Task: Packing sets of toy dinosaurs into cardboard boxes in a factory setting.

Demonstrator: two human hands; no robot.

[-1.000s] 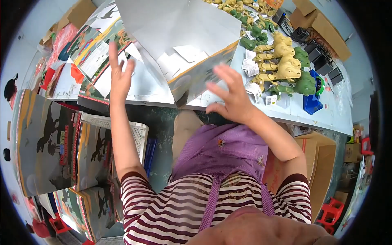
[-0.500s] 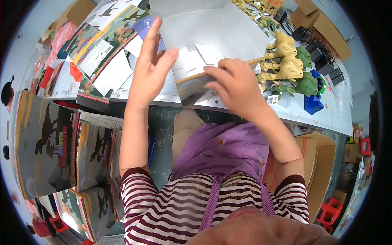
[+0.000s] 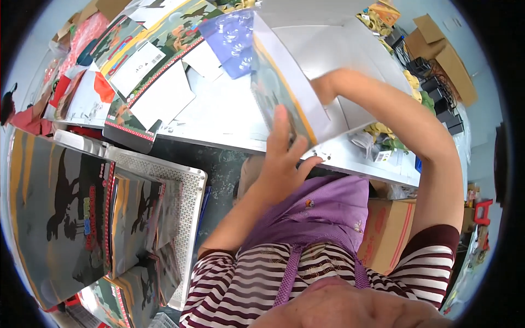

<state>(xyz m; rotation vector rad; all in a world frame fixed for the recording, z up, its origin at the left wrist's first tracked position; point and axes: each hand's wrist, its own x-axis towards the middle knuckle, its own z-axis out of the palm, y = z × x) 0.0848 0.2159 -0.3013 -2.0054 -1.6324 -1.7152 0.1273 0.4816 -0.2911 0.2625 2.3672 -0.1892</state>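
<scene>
Grey printed carton (image 3: 306, 76) ×1 | left hand (image 3: 281, 164) touching | right hand (image 3: 328, 87) inside

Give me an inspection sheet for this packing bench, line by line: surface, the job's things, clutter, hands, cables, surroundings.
Surface: white table, mostly covered.
Job's things: large printed carton, tilted up off the table, white inside, dinosaur print outside.
Clutter: flat printed cartons piled at the left; clear blue bag behind the carton; small toy figures at the right.
Hands: left hand flat against the carton's outer side, fingers spread; right hand reaches inside it, mostly hidden.
Cables: black cords at far right.
Surroundings: white perforated crate with finished dinosaur boxes lower left; brown cardboard box under the table.
</scene>
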